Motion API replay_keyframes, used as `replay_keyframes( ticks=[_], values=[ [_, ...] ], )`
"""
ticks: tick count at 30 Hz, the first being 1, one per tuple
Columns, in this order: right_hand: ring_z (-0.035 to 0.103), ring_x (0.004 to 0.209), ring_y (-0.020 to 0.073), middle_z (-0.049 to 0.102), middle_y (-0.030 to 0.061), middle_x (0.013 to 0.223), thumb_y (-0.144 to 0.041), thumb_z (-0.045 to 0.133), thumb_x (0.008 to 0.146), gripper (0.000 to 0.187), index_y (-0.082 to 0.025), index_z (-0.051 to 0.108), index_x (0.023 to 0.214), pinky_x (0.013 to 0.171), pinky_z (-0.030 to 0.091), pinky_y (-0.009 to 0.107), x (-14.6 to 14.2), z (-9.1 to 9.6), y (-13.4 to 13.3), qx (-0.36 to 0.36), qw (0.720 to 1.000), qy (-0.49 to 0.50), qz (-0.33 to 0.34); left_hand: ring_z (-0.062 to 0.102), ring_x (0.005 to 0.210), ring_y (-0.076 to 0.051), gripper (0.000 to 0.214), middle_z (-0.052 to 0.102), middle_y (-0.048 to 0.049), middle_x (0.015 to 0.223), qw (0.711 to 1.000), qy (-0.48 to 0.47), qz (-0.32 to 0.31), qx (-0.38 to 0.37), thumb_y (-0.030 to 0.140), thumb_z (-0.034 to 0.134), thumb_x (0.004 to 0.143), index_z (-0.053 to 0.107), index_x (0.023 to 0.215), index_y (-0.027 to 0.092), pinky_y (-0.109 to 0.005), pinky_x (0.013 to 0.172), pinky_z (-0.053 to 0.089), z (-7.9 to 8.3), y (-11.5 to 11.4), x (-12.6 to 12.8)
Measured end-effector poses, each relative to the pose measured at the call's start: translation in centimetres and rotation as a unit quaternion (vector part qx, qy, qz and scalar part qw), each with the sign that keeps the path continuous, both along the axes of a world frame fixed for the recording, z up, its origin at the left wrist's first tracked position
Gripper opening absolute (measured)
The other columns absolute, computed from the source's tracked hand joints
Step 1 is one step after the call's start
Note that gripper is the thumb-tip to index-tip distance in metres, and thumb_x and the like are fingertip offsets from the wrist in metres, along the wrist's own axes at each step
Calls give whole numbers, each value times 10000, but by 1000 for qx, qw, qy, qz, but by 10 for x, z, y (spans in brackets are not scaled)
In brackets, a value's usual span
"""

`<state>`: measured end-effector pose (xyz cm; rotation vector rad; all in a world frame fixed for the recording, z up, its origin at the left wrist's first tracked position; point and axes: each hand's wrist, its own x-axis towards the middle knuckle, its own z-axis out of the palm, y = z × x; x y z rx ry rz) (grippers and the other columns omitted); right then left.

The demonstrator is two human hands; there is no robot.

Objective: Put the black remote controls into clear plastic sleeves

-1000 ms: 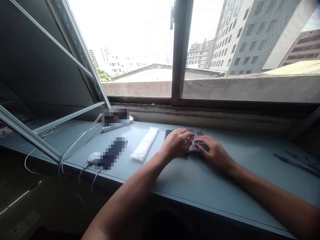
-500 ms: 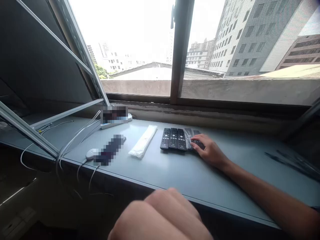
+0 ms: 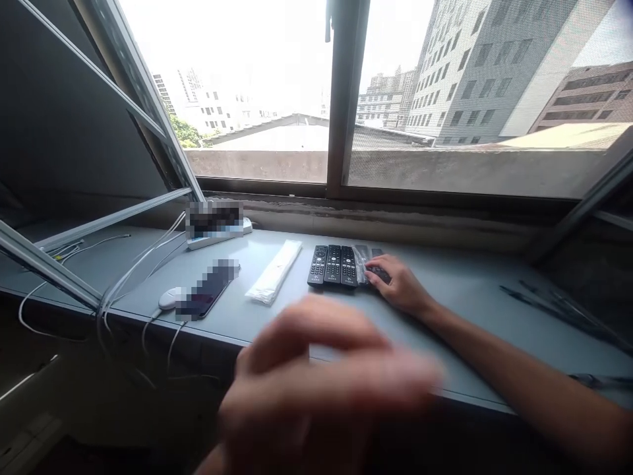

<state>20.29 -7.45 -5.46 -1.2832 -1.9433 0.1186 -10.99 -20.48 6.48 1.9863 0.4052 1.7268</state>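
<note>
Close to the camera, my left hand (image 3: 316,382) is smeared by motion. Its fingers look bent, with a gap above the thumb, and nothing can be made out in it. On the grey-white table, my right hand (image 3: 399,284) has its fingers bent over a dark remote control (image 3: 378,272) at the right end of a row. Clear plastic wrap (image 3: 362,260) lies by its fingertips. Several black remote controls (image 3: 333,266) stand side by side left of this hand, their button faces up.
A flat white plastic packet (image 3: 274,272) lies left of the remotes. Farther left are a phone (image 3: 213,297), a white round charger (image 3: 169,299), cables (image 3: 111,290) and a white power strip (image 3: 220,235). A metal frame (image 3: 54,270) crosses the left side; dark strips (image 3: 554,307) lie at right.
My left hand has risen and turned, bringing thumb and bent fingers into view. The camera view has shifted a little; my right hand stays at the remotes.
</note>
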Motion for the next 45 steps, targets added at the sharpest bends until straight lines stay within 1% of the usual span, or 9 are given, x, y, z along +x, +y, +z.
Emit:
replay_keyframes(
  ticks=[3, 6, 10, 13, 16, 22, 32, 39, 45],
  values=[
    [690, 1198, 359, 772, 129, 1233, -406, 650, 1062, 232, -244, 772, 1175, 1095, 552, 568, 0, -1, 0, -2, 1000, 0, 2, 754, 1037, -240, 319, 800, -46, 1156, 997, 64, 40, 3, 262, 579, 1083, 797, 1304, 335, -437, 923, 652, -5, 61, 27],
    [684, 1204, 356, 772, 123, 1230, -441, 645, 1072, 247, -257, 775, 1171, 1107, 539, 571, 0, -1, 0, -1, 1000, -5, 1, 729, 1159, -254, 253, 794, -81, 1208, 973, 203, 112, -16, 299, 593, 1097, 793, 1244, 246, -427, 1068, 590, -22, 138, 43],
    [682, 1194, 348, 771, 127, 1217, -453, 631, 1080, 264, -246, 776, 1155, 1098, 537, 554, 2, 1, 1, 5, 1000, -6, -1, 626, 1353, -346, 341, 726, -154, 1391, 875, 410, 238, -102, 321, 618, 1064, 745, 1349, 185, -486, 1171, 506, -41, 218, 47],
    [686, 1183, 348, 776, 129, 1203, -451, 626, 1083, 266, -241, 776, 1146, 1085, 541, 546, 3, 1, 2, 8, 1000, -5, -7, 576, 1395, -393, 397, 673, -205, 1450, 785, 484, 352, -163, 374, 589, 1070, 719, 1377, 159, -512, 1168, 483, -50, 248, 43],
    [690, 1173, 347, 779, 123, 1198, -452, 625, 1082, 262, -247, 775, 1145, 1075, 545, 542, 4, 2, 3, 7, 1000, -6, -12, 589, 1375, -384, 397, 668, -221, 1422, 742, 499, 404, -192, 399, 563, 1070, 726, 1334, 151, -482, 1143, 491, -64, 260, 35],
    [704, 1163, 340, 783, 116, 1196, -459, 626, 1079, 263, -254, 776, 1148, 1056, 557, 523, 3, 2, 2, 5, 1000, -4, -10, 691, 1260, -344, 369, 715, -183, 1386, 732, 520, 369, -240, 395, 565, 1062, 758, 1310, 200, -419, 1051, 541, -87, 267, 14],
    [716, 1170, 345, 788, 116, 1188, -464, 634, 1071, 261, -253, 777, 1130, 1046, 564, 527, 3, 4, 0, -4, 1000, 10, -12, 733, 1211, -306, 314, 769, -135, 1360, 745, 496, 354, -273, 309, 552, 1071, 752, 1303, 238, -374, 978, 556, -84, 264, 12],
    [731, 1149, 342, 785, 117, 1194, -482, 634, 1065, 284, -252, 785, 1136, 1039, 582, 524, 3, 8, -4, -25, 999, 23, -28, 716, 1259, -331, 339, 741, -180, 1383, 717, 507, 376, -297, 375, 590, 1064, 675, 1347, 208, -397, 1009, 544, -85, 266, 9],
    [732, 1148, 342, 786, 115, 1196, -478, 635, 1064, 274, -256, 781, 1135, 1023, 585, 514, 3, 9, -4, -31, 999, 24, -25, 725, 1228, -325, 312, 755, -174, 1353, 717, 496, 380, -310, 355, 553, 1088, 672, 1338, 211, -386, 984, 537, -85, 271, 8]
  ],
)
